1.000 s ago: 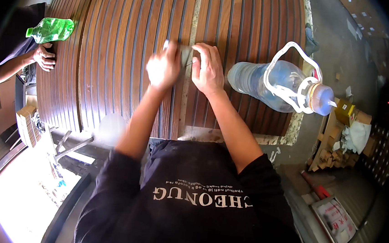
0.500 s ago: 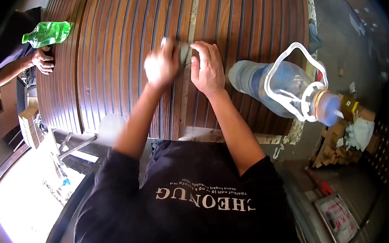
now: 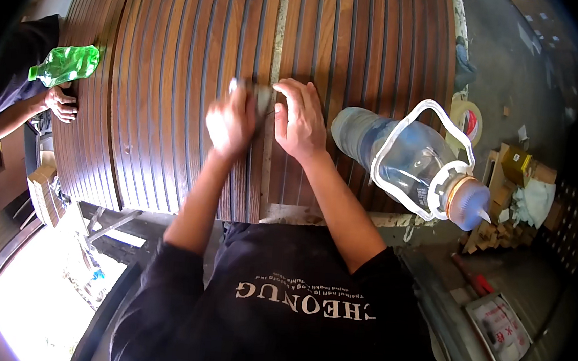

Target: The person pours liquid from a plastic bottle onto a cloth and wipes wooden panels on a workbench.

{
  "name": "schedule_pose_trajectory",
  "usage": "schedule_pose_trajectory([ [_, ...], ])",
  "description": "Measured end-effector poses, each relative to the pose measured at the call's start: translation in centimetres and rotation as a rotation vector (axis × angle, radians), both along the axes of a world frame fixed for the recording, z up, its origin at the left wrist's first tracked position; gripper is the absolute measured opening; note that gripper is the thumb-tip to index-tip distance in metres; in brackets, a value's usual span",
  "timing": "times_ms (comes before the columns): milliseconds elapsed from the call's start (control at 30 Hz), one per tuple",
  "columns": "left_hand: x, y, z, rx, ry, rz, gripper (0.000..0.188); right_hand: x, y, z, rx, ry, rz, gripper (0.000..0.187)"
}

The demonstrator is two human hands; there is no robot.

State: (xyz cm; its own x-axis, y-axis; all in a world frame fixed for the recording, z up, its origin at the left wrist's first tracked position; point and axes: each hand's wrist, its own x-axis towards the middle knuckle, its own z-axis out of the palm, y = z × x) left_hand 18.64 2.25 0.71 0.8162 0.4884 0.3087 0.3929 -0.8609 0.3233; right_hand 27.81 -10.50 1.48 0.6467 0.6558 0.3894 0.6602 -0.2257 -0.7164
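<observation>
My left hand (image 3: 231,120), blurred by motion, is closed on a small flat greyish piece (image 3: 263,98) whose exact kind I cannot make out. It is held over slatted brown panels (image 3: 167,89), close to the pale gap (image 3: 279,37) between two of them. Just to the right, my right hand (image 3: 300,122) has its fingers stretched forward and thumb apart, with the fingertips near the grey piece. Whether they touch it is unclear. Beside that hand, a large clear plastic bottle (image 3: 400,152) with a white handle and bluish cap lies on its side.
At the left edge, another person's hand (image 3: 61,103) rests by the panels beneath a green bottle (image 3: 67,66). A roll of tape (image 3: 466,123) lies behind the big bottle. Cardboard boxes (image 3: 506,187) stand on the floor at right.
The view has shifted, so the hands, panels and big bottle sit lower and slightly left in the picture. The tape roll shows more. My hands keep nearly the same spacing.
</observation>
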Motion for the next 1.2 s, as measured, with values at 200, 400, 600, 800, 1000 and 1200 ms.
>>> schedule_pose_trajectory([
  [200, 16.8, 11.9, 2.0, -0.388, 0.3, 0.13, 0.034, 0.4, 0.2, -0.2, -0.012, -0.048, 0.018, 0.033],
  [400, 3.6, 2.1, -1.6, 0.094, -0.02, 0.015, 0.011, 0.5, -0.1, -0.3, -0.019, -0.026, -0.012, 0.032],
  [600, -13.6, -7.8, 1.7, -0.199, -0.012, -0.061, 0.005, -0.1, 0.1, -0.4, -0.053, -0.055, -0.016, 0.035],
  [800, -3.0, 1.1, 0.1, -0.008, -0.069, 0.016, 0.01, 0.0, 0.3, -0.7, -0.036, -0.135, 0.022, 0.031],
  [1000, -3.4, 0.1, -1.0, -0.049, -0.088, 0.173, 0.014, 0.6, 0.2, -1.4, -0.062, -0.197, 0.068, 0.032],
  [1200, -22.3, -4.4, -0.8, 0.029, 0.162, 0.198, 0.005, 0.8, 0.7, -1.9, -0.064, -0.277, 0.063, 0.036],
])
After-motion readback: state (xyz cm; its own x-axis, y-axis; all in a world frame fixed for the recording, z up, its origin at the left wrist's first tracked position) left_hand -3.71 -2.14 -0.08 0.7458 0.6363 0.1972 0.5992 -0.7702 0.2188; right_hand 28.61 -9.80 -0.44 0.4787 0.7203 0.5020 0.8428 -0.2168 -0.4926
